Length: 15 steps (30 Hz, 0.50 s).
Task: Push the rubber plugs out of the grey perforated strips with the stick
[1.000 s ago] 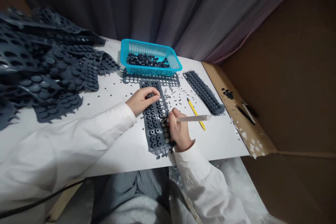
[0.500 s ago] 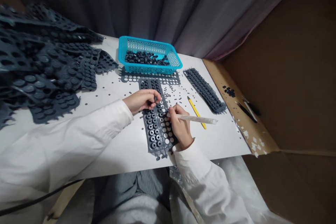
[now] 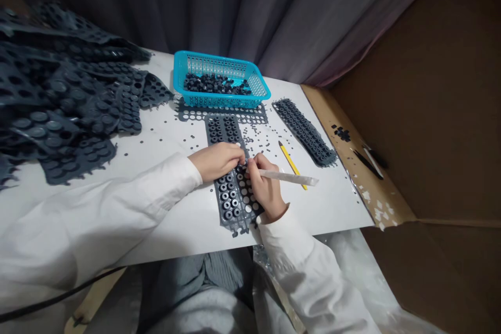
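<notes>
White table [image 3: 188, 224], left hand [image 3: 216, 162] on rubber sheet [image 3: 230, 203], right hand [image 3: 266, 188] holding stick [image 3: 287, 177]

Left hand [image 3: 216, 162], right hand [image 3: 266, 188] cover middle of perforated rubber sheet [image 3: 230, 203]. Tip of pale strip [image 3: 287, 177] hidden inside right hand. Stacked rubber sheets [image 3: 50, 83] cut off by picture's left edge. Dark tools [image 3: 368, 164] on cardboard [image 3: 324, 109], bench specks [image 3: 162, 133] too small to tell.

A white table [image 3: 324, 209] carries a blue basket [image 3: 219, 100] (plus perforated rubber sheets [image 3: 303, 133]).
</notes>
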Each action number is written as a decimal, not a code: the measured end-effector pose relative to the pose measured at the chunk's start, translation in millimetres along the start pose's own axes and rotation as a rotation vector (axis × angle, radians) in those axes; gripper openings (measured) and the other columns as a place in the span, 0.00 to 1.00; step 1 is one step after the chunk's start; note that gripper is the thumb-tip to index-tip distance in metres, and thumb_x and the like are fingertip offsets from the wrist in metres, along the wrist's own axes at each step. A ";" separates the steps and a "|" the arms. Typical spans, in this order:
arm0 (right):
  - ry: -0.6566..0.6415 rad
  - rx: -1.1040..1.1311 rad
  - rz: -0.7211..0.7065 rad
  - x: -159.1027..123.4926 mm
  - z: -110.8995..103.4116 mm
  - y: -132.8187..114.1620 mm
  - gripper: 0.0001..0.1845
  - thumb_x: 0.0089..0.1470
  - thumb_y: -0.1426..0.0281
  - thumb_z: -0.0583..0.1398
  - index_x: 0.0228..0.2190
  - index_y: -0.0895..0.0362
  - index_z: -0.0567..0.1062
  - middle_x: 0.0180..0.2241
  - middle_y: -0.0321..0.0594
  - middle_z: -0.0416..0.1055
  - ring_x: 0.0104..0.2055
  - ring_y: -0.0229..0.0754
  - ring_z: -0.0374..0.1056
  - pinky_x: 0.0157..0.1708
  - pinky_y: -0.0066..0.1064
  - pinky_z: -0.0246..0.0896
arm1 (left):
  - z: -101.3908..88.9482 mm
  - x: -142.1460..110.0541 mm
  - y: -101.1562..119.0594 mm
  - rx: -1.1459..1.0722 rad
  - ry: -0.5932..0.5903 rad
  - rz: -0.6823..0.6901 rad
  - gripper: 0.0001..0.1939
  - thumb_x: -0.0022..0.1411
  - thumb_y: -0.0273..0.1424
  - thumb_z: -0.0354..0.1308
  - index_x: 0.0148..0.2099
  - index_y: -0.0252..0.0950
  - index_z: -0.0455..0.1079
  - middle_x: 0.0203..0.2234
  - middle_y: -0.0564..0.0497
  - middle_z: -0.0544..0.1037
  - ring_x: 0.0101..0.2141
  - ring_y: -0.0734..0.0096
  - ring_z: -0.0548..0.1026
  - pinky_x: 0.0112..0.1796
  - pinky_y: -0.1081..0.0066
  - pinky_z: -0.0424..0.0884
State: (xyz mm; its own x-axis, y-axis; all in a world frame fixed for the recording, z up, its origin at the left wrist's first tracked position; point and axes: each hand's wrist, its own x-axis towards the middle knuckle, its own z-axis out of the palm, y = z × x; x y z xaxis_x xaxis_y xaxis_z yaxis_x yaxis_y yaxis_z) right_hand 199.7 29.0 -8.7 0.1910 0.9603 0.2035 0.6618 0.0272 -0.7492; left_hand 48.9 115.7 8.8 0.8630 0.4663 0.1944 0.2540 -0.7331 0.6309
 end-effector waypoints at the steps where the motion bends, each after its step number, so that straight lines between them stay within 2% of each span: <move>1: 0.002 0.001 -0.005 -0.1 0.1 0.3 0.16 0.57 0.65 0.51 0.19 0.55 0.59 0.17 0.31 0.61 0.21 0.35 0.58 0.25 0.27 0.49 | 0.5 -0.5 0.3 0.054 -0.036 0.012 0.11 0.61 0.26 0.45 0.37 0.33 0.69 0.33 0.48 0.73 0.35 0.69 0.71 0.38 0.71 0.65; 6: -0.002 -0.001 -0.022 -0.1 0.4 0.7 0.16 0.58 0.65 0.50 0.19 0.55 0.59 0.17 0.31 0.60 0.21 0.35 0.57 0.25 0.28 0.48 | 1.8 -0.5 1.1 0.230 -0.128 0.030 0.11 0.56 0.33 0.54 0.41 0.35 0.71 0.34 0.49 0.73 0.33 0.67 0.72 0.33 0.72 0.65; 10: -0.004 -0.023 -0.048 -0.2 0.8 0.5 0.16 0.58 0.65 0.49 0.20 0.55 0.58 0.17 0.31 0.59 0.21 0.36 0.56 0.24 0.28 0.47 | 3.1 2.8 0.9 0.307 -0.148 0.006 0.10 0.57 0.33 0.54 0.40 0.37 0.71 0.34 0.49 0.73 0.33 0.67 0.72 0.31 0.72 0.63; 15: -0.007 -0.027 -0.060 0.1 1.6 1.2 0.17 0.59 0.65 0.48 0.20 0.54 0.56 0.17 0.31 0.57 0.21 0.36 0.55 0.23 0.28 0.45 | 4.5 5.1 -1.2 0.293 -0.141 0.019 0.08 0.60 0.31 0.52 0.38 0.37 0.71 0.33 0.50 0.74 0.35 0.68 0.72 0.33 0.73 0.63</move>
State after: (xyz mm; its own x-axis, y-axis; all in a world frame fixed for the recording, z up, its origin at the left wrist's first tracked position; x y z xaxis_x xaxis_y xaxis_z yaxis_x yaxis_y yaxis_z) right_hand 199.4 29.6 -10.6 0.1458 0.9590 0.2431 0.6913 0.0770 -0.7184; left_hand 54.9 116.7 5.6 0.9156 0.3929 0.0855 0.3343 -0.8620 0.3810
